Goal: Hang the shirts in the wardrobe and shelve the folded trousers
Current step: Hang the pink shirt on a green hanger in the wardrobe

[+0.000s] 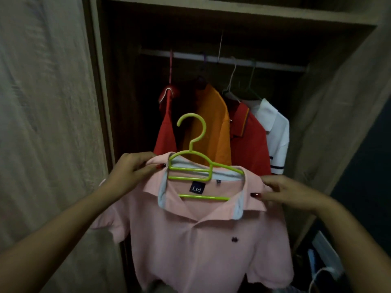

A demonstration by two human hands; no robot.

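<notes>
Looking down from my head, I hold a pink polo shirt [201, 240] on a lime-green hanger [191, 144] in front of the open wardrobe [338, 102]. My left hand [131, 170] pinches the shoulder on my left beside the collar. My right hand [283, 191] pinches the other shoulder (thumb on the collar edge). The hook hangs free below the rail [275, 64], where a red shirt [166, 132], an orange shirt [211, 123], a red polo [249, 140] and a white polo [275, 127] hang.

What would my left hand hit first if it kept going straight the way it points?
Probably the leftmost red shirt hanging on the rail. Your left hand, gripping the pink shirt, points up and right toward it; depth is unclear.
</notes>
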